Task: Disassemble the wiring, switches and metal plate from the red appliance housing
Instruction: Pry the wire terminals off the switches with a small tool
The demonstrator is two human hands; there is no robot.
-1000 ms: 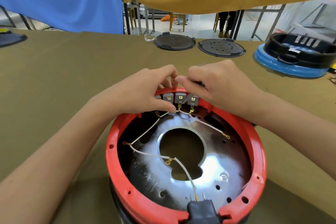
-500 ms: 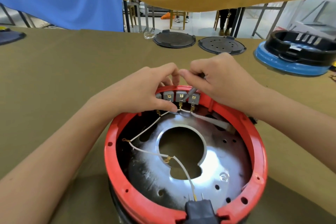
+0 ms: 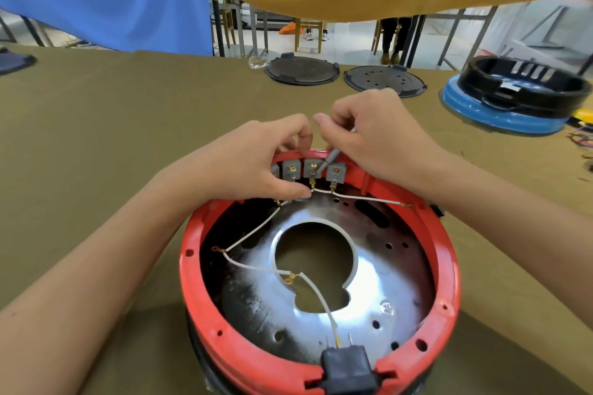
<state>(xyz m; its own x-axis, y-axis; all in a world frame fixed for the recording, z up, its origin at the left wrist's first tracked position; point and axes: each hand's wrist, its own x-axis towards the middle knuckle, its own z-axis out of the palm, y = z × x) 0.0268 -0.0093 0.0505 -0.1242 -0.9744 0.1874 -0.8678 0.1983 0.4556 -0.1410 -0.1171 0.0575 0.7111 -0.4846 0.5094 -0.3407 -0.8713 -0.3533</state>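
The round red housing [image 3: 205, 324] stands open side up on the table in front of me. Inside lies a shiny metal plate [image 3: 378, 285] with a big central hole. White wires [image 3: 253, 267] run across it to several grey switches [image 3: 335, 172] on the far rim and to a black socket [image 3: 348, 369] at the near rim. My left hand [image 3: 256, 163] grips the far rim at the switches, its thumb pressing the wire ends. My right hand [image 3: 372, 141] holds a thin metal tool [image 3: 330, 163] whose tip touches a switch.
Two black round lids [image 3: 301, 72] [image 3: 385, 82] lie at the table's far edge. A blue and black housing [image 3: 513, 99] sits far right, with loose wires beside it. Blue and ochre cloths hang above the far edge.
My right hand has lifted slightly and the tool now points down at a middle switch. The right-hand white wire has swung out to the housing's right rim.
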